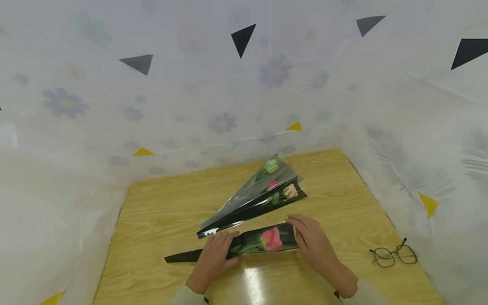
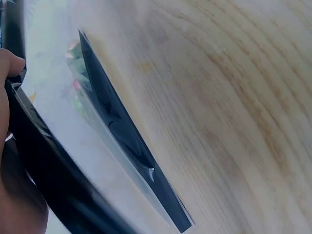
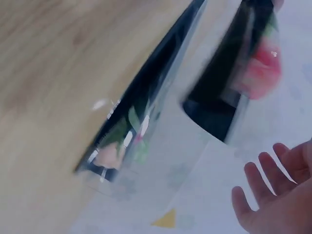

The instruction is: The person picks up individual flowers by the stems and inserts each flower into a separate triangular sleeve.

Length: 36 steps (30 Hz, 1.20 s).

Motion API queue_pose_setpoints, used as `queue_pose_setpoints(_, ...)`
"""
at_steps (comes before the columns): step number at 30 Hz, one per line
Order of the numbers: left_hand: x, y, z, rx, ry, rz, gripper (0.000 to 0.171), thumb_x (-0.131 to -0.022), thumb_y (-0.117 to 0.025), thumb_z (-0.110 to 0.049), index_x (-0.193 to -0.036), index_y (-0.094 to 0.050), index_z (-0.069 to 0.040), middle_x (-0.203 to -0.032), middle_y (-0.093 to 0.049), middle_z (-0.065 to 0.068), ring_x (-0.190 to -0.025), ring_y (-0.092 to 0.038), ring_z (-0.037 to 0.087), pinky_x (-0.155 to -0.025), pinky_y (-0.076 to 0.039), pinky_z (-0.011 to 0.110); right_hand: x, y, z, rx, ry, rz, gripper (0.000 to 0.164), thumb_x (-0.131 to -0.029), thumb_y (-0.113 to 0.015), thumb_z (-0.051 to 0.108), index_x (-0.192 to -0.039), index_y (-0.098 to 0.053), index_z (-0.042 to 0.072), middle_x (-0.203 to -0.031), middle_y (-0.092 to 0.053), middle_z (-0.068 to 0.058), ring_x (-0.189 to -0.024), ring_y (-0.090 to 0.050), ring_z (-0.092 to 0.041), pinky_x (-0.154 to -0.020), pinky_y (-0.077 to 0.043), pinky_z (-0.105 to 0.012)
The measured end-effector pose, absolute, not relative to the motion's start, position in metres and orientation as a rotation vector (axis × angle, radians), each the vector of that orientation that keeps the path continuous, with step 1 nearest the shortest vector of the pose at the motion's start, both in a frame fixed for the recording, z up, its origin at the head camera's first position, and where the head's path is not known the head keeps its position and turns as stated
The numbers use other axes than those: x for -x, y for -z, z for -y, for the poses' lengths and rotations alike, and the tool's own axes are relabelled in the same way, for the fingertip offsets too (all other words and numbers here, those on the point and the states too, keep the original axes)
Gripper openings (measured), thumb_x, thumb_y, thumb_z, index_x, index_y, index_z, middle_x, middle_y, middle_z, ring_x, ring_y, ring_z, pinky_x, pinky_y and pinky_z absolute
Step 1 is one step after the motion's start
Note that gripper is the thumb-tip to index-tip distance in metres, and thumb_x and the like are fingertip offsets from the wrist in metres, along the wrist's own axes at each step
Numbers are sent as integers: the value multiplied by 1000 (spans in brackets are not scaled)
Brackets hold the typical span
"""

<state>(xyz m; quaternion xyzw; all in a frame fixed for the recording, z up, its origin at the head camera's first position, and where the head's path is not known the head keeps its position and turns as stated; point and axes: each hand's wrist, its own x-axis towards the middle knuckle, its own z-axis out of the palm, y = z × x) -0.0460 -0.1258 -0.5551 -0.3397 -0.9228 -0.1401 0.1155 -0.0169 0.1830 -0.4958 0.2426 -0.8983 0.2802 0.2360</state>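
My left hand grips a black-backed flower sleeve around its narrower part. Inside its clear front lies a pink rose with green leaves. The narrow tail points left, the wide mouth right. At that mouth is my right hand; the right wrist view shows its fingers spread and relaxed, a little apart from the sleeve. In the left wrist view, the thumb lies over the black wrap.
Behind the hands lie wrapped flowers: a peach rose in a black sleeve, a magenta flower, and a pale green flower in clear wrap. Glasses rest at the right. Patterned white sheeting surrounds the wooden table.
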Motion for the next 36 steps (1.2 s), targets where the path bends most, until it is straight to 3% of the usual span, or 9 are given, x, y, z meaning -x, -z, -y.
queue_pose_setpoints(4,46,552,122,997,388,2725,66,-70,-71,-44,-127,-51,-19,-97,-53,-5,-91,-50,15,-78,-38,37,15,491,-171,-817,-610,2369,37,-93,-49,25,-123,-59,5,-123,-57,-8,-114,-51,-27,-93,-34,-48)
queue_pose_setpoints(6,46,550,118,1008,381,2728,64,-70,-70,-45,-126,-52,-19,-94,-53,-6,-88,-50,13,-74,-37,35,12,496,-161,-938,-475,2419,56,-89,-55,42,-132,-51,7,-130,-52,-8,-120,-46,-29,-95,-32,-51)
queue_pose_setpoints(9,44,547,110,1029,395,2729,62,-73,-66,-48,-125,-53,-19,-92,-53,-8,-83,-49,10,-69,-36,31,6,508,-147,-1040,-274,2571,90,-75,-62,62,-145,-33,14,-141,-41,-8,-128,-37,-30,-97,-29,-53)
queue_pose_setpoints(12,43,545,99,1058,420,2722,58,-75,-63,-50,-124,-53,-21,-91,-53,-10,-82,-49,9,-67,-36,30,2,520,-138,-1042,-150,2707,106,-65,-71,62,-149,-23,17,-143,-36,-7,-129,-34,-32,-97,-27,-55)
queue_pose_setpoints(18,39,545,85,1139,387,2698,55,-76,-61,-52,-121,-53,-22,-95,-54,-10,-83,-49,9,-70,-39,31,9,527,-135,-978,-81,2801,93,-68,-77,41,-145,-29,19,-133,-45,-7,-120,-44,-29,-97,-31,-53)
queue_pose_setpoints(25,35,550,85,1151,359,2730,63,-74,-62,-56,-127,-49,-24,-99,-53,-10,-83,-46,9,-70,-37,30,16,525,-144,-1067,7,2850,78,-73,-74,44,-138,-41,15,-110,-56,-3,-100,-54,-22,-87,-41,-42)
queue_pose_setpoints(36,35,556,97,1185,292,2750,77,-71,-64,-61,-136,-44,-23,-98,-51,-8,-85,-45,11,-72,-38,31,17,518,-159,-1127,-2,2875,70,-71,-78,39,-131,-50,17,-107,-56,-2,-98,-56,-20,-81,-46,-39)
